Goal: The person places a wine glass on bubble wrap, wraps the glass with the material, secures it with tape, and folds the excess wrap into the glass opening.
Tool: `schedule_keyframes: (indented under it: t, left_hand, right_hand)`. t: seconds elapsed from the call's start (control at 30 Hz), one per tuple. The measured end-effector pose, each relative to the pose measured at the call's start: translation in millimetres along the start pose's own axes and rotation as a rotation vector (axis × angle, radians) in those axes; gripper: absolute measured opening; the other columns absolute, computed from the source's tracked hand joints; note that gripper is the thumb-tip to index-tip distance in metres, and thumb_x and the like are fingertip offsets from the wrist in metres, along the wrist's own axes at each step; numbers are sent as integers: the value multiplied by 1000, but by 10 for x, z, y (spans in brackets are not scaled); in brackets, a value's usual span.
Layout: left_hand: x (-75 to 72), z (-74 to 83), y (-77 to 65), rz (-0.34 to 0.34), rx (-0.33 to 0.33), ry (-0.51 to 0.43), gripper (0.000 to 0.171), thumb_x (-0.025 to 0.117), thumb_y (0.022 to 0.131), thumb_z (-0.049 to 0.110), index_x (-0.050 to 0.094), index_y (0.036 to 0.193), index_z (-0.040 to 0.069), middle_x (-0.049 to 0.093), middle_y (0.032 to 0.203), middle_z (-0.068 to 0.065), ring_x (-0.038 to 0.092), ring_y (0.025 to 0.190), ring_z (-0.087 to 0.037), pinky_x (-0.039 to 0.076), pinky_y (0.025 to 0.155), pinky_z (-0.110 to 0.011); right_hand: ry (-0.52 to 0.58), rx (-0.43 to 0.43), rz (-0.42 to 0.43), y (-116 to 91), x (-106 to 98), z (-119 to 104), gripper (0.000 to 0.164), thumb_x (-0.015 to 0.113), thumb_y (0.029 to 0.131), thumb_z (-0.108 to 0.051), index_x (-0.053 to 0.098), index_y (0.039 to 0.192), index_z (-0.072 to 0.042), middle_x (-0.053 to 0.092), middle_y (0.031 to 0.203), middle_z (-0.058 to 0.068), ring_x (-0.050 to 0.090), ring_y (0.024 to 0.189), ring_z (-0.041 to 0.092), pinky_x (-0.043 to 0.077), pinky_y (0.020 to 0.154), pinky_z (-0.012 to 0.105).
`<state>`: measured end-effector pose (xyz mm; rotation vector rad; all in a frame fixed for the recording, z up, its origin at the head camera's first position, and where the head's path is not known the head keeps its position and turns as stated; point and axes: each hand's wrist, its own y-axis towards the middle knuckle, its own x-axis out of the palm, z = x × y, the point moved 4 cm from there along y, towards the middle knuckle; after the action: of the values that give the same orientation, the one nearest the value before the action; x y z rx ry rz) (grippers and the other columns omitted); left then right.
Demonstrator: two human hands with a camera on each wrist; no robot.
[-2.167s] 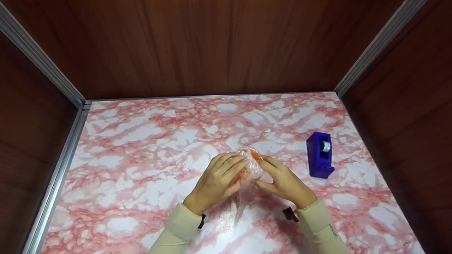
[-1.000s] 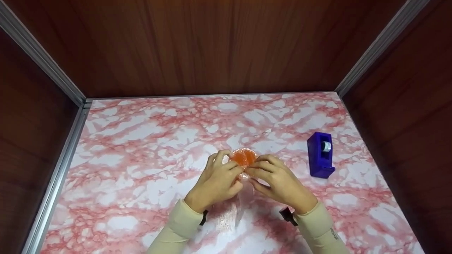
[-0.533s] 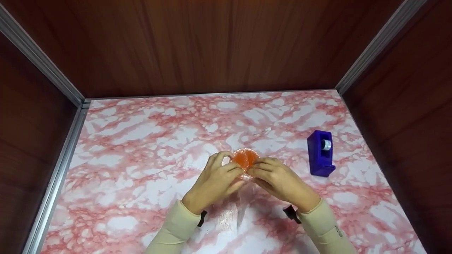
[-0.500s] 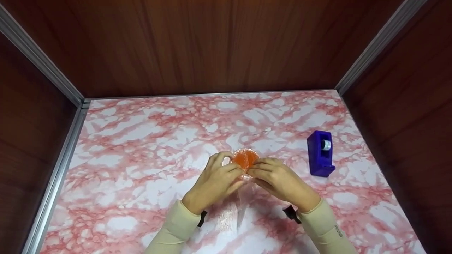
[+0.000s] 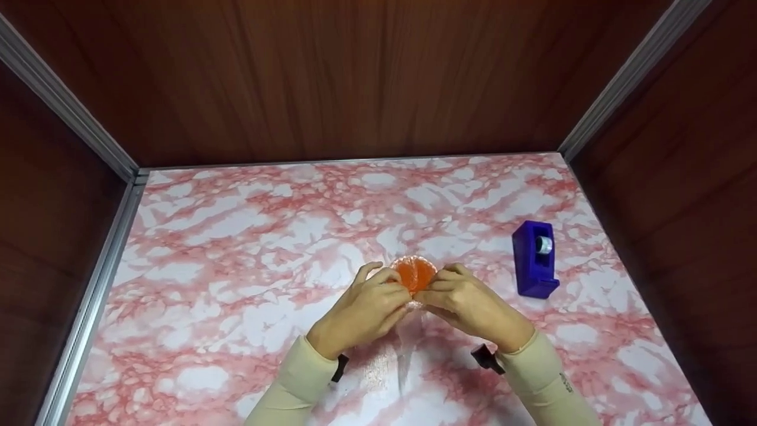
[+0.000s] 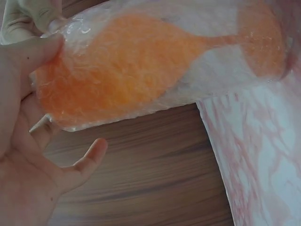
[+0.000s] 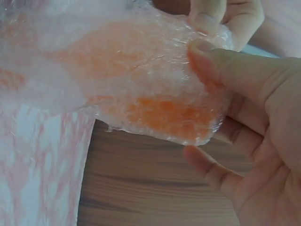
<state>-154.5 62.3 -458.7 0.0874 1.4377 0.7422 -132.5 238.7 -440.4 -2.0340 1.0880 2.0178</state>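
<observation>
An orange round object wrapped in clear bubble wrap point(image 5: 414, 275) sits at the middle of the marble-patterned table point(image 5: 236, 248). My left hand point(image 5: 369, 302) pinches the wrap from the left, thumb pressed on the film point(image 6: 131, 70). From the right, my right hand point(image 5: 464, 302) pinches the same wrap, thumb on its edge point(image 7: 155, 94). Loose bubble wrap point(image 5: 393, 355) trails toward me between the wrists. Both wrist views show orange blurred behind the bubbled film.
A purple tape dispenser point(image 5: 535, 259) stands to the right of my hands. Wood-grain walls with metal corner rails point(image 5: 65, 112) enclose the table on the left, back and right.
Both hands shifted from cupping the wrapped bundle to pinching the film at its near edge. The orange object now faces up more plainly. The tape dispenser stayed put.
</observation>
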Motion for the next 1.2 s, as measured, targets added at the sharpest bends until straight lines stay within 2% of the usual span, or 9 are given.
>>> schedule_keyframes:
  t: [0.13, 0.3, 0.47, 0.6, 0.73, 0.83, 0.97, 1.07, 1.2]
  left_hand:
    - [-1, -15, -11, 6, 0, -17, 10, 68, 96, 24, 70, 88, 20, 70, 89, 12, 57, 104, -14, 37, 105, -52]
    - [19, -63, -2, 12, -65, -41, 13, 65, 97, 27, 66, 86, 20, 68, 92, 12, 56, 108, -14, 36, 106, -52]
    - [48, -78, 5, -7, -72, -69, 11, 63, 96, 27, 66, 89, 19, 69, 97, 10, 55, 112, -14, 38, 106, -48]
    - [32, -84, 0, -12, -82, -72, 10, 65, 94, 27, 65, 87, 20, 69, 97, 11, 55, 112, -14, 38, 105, -45]
    - [14, -54, 22, -41, -105, -49, 13, 64, 90, 28, 60, 80, 20, 66, 89, 12, 55, 109, -14, 40, 103, -46]
    - [9, -28, 49, -85, -135, -28, 14, 62, 86, 28, 55, 76, 21, 58, 77, 12, 54, 106, -14, 40, 102, -48]
    - [24, -11, 69, -151, -156, 1, 14, 62, 85, 31, 55, 78, 21, 51, 72, 12, 54, 102, -14, 39, 103, -52]
    - [41, 1, 61, -173, -128, 51, 17, 65, 91, 36, 62, 85, 20, 60, 80, 12, 55, 103, -14, 39, 104, -52]
    - [45, 20, 58, -143, -50, 100, 18, 68, 94, 36, 69, 88, 20, 69, 88, 11, 56, 103, -13, 39, 105, -50]
  right_hand:
    - [16, 26, 25, -8, 26, 1, 20, 80, 84, -10, 78, 103, -10, 74, 97, 1, 63, 87, 19, 45, 84, 38]
    - [37, 59, 58, -37, 50, 16, 20, 74, 89, -9, 74, 109, -9, 71, 104, 2, 63, 97, 21, 47, 92, 39]
    - [94, 84, 42, -92, 6, -2, 41, 72, 86, -5, 67, 127, -5, 66, 123, 6, 60, 115, 24, 46, 102, 41]
    - [67, 97, 29, -104, -19, -20, 51, 72, 85, 1, 60, 135, -1, 62, 132, 10, 57, 121, 27, 46, 103, 41]
    - [14, 86, 11, -64, -23, -39, 41, 75, 84, 1, 67, 125, -3, 65, 126, 10, 60, 117, 27, 49, 100, 41]
    - [-32, 72, -38, -8, -25, -43, 28, 74, 87, -2, 71, 114, -7, 69, 116, 7, 63, 109, 25, 51, 95, 40]
    - [-64, 28, -100, 61, -33, -24, 18, 73, 88, -4, 72, 105, -8, 71, 102, 4, 64, 98, 22, 52, 89, 38]
    - [-53, -13, -118, 87, -40, 5, 17, 74, 86, -3, 73, 102, -8, 71, 96, 3, 63, 93, 21, 52, 87, 37]
    - [-34, -56, -108, 83, -51, 39, 15, 75, 86, -6, 73, 100, -8, 71, 91, 2, 62, 88, 20, 50, 83, 36]
